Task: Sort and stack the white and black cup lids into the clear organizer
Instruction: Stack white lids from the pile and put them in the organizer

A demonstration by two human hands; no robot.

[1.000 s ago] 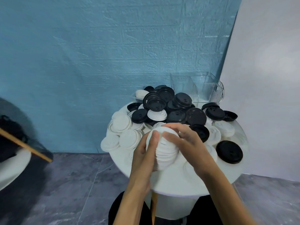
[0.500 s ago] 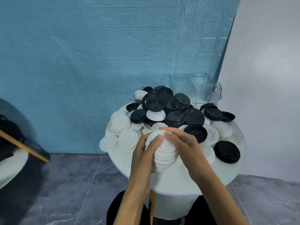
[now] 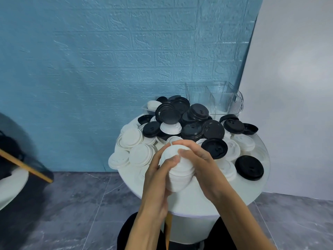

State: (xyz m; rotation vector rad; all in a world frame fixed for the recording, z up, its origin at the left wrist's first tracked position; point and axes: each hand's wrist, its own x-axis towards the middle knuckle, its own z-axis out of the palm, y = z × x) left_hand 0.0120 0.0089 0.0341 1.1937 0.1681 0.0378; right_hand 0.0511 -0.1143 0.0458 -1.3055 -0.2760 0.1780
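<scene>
Little has shifted: both hands, left (image 3: 158, 170) and right (image 3: 196, 159), still clasp the upright white stack (image 3: 180, 170), organizer (image 3: 214, 98) beyond, rightward.

both hands (image 3: 180, 168) cover much of the white lid stack (image 3: 180, 175) — count unclear.

the left hand (image 3: 158, 170) now wraps further around the stack of white lids (image 3: 180, 170), its fingertips lying across the top lid where the thumb alone reached before. the right hand (image 3: 200, 165) closes in, its fingertips meeting the left fingertips. the stack tilts more toward the left.
</scene>
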